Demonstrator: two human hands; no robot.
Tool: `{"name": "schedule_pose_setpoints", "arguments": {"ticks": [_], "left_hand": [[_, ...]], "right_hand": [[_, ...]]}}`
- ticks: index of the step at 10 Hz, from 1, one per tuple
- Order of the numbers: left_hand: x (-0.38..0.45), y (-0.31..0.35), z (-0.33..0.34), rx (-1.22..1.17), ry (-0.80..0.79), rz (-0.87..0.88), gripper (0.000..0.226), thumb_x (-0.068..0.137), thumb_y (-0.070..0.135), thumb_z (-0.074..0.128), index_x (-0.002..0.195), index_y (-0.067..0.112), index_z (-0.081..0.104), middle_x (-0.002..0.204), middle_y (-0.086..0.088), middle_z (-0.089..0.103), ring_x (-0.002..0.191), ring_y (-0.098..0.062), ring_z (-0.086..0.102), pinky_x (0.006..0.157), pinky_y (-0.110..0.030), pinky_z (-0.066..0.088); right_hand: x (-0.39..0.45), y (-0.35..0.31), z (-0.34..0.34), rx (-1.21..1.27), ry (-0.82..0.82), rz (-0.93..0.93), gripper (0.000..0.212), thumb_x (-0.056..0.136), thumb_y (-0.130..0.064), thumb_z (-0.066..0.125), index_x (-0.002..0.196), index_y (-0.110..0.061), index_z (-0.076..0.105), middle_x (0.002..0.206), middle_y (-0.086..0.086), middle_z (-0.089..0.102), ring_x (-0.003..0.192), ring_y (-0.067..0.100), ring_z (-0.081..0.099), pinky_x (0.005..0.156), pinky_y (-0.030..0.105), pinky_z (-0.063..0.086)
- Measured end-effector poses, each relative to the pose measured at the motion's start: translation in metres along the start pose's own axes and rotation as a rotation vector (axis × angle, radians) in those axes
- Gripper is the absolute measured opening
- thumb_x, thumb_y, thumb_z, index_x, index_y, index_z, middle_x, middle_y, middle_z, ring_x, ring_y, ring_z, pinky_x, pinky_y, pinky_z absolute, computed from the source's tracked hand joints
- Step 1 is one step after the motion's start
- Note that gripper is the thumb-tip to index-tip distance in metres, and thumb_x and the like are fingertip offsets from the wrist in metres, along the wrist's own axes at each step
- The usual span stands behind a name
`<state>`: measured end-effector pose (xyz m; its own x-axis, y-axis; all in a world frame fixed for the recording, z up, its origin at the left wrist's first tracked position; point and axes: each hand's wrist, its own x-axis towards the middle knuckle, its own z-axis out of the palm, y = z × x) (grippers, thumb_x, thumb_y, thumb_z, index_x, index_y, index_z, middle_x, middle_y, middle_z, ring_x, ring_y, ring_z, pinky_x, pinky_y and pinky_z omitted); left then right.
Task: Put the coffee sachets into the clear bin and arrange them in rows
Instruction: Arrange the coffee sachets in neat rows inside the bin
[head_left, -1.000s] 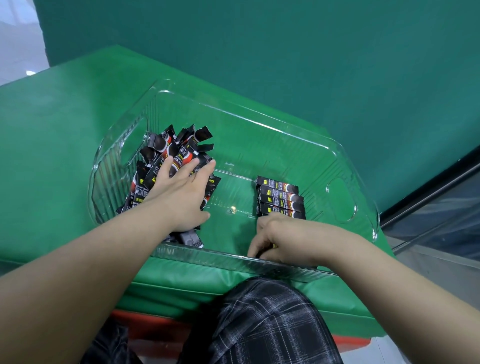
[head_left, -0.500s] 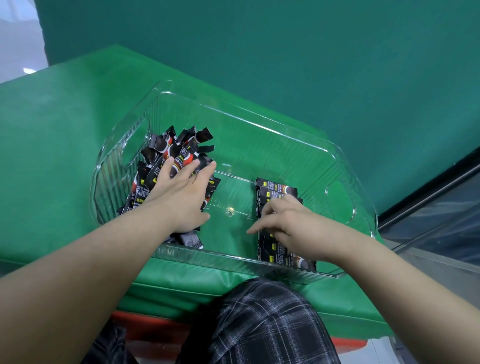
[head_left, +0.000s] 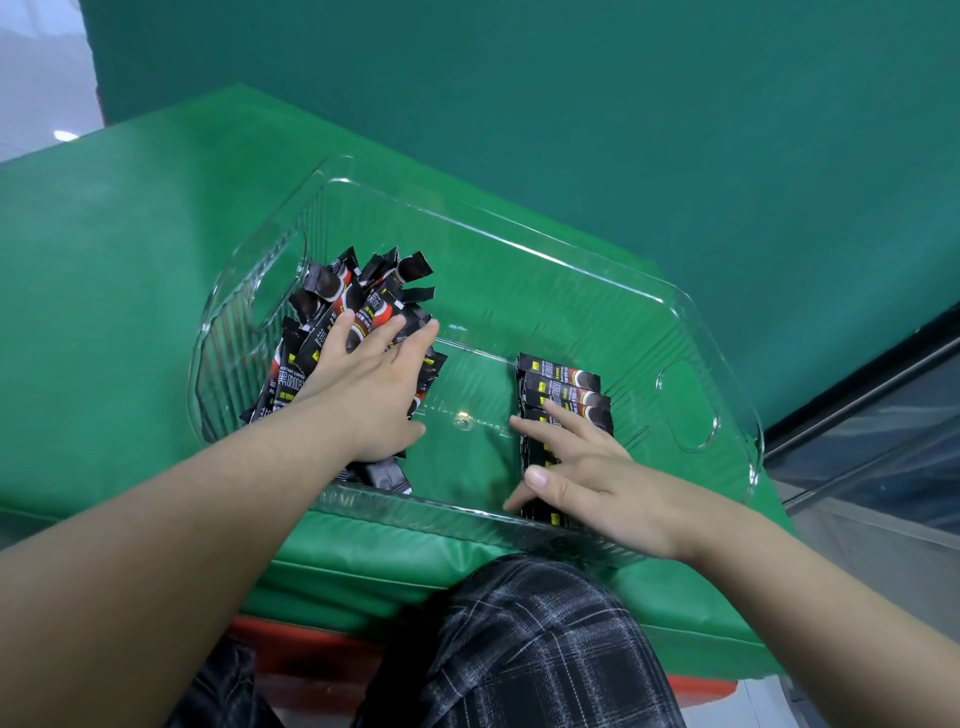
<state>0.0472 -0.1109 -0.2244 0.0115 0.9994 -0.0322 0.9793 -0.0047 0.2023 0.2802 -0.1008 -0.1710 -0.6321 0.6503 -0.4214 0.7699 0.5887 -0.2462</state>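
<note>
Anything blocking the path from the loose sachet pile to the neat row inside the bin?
Nothing visible. The left hand rests flat on the loose pile at the bin's left end; the right hand lies on the row at the right. Between them is only bare bin floor.

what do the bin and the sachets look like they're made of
The clear bin looks like rigid transparent plastic: the green surface shows through it, with glossy glints on the rim and ribbed walls. The coffee sachets look like thin printed film, probably foil-lined plastic, with a slight sheen and crimped ends.
</note>
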Motion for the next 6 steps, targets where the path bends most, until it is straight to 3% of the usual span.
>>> {"name": "schedule_pose_setpoints", "arguments": {"ticks": [1,3,5,6], "left_hand": [[-0.001,0.000,0.000,-0.002,-0.002,0.002,0.100,0.089,0.047,0.058,0.150,0.020,-0.016,0.152,0.002,0.035,0.147,-0.010,-0.011,0.114,-0.049,-0.016],[-0.001,-0.001,0.000,-0.009,0.000,0.006,0.099,0.089,0.046,0.058,0.150,0.019,-0.015,0.153,0.003,0.033,0.147,-0.010,-0.010,0.113,-0.049,-0.016],[0.000,-0.002,0.001,-0.010,0.004,0.011,0.100,0.088,0.047,0.058,0.150,0.020,-0.015,0.155,0.003,0.031,0.147,-0.010,-0.010,0.114,-0.049,-0.016],[0.000,-0.001,0.001,-0.010,0.003,0.009,0.099,0.088,0.047,0.058,0.150,0.020,-0.015,0.155,0.002,0.030,0.147,-0.010,-0.011,0.114,-0.048,-0.016]], "right_hand": [[0.000,-0.003,-0.005,0.077,0.060,0.041,0.061,0.089,-0.062,0.009,0.116,-0.045,0.061,0.155,-0.023,0.006,0.138,-0.007,-0.017,0.118,0.039,-0.005],[0.006,-0.002,0.000,0.012,0.034,0.100,0.071,0.082,-0.061,0.002,0.110,-0.042,0.065,0.156,-0.020,0.005,0.140,-0.001,-0.018,0.117,0.042,-0.006],[0.012,-0.003,-0.004,0.115,0.112,0.112,0.064,0.083,-0.061,0.005,0.115,-0.048,0.059,0.155,-0.020,0.006,0.139,-0.003,-0.016,0.118,0.041,-0.006],[0.020,-0.003,-0.004,0.054,0.111,0.130,0.070,0.080,-0.061,0.003,0.111,-0.044,0.063,0.156,-0.017,0.005,0.140,0.000,-0.017,0.117,0.039,-0.008]]}}
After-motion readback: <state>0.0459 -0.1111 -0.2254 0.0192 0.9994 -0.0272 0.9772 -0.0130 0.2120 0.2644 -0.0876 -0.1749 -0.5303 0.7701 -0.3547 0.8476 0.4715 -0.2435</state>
